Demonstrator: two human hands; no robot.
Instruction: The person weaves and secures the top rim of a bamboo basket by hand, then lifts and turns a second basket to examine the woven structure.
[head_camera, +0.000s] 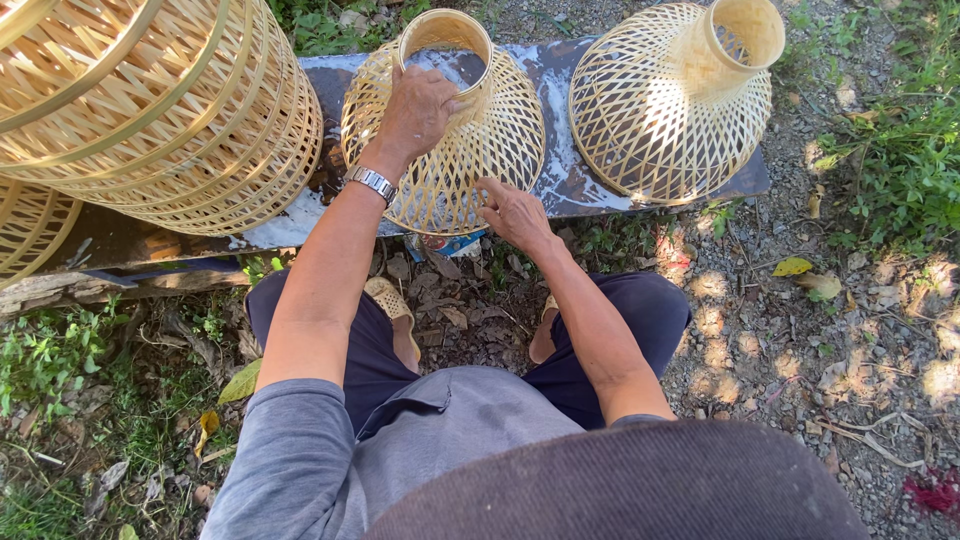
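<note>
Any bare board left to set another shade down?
Little. A bare strip of board lies between the held woven shade and the right shade. Left of the held one, under the left hand, the stacked shades crowd in. The gravel at right is open.

Open gap right of the middle basket (450, 150), bare board (560, 170) showing before the right basket (670, 110). Narrower gap left of the middle basket, crowded by the stacked baskets (170, 110); possibly touching low down, hard to tell in shadow. Left hand (415, 110) over the middle basket's neck, right hand (510, 210) at its near rim. Nearer than the middle basket, open ground (800, 330) with leaves and gravel.
</note>
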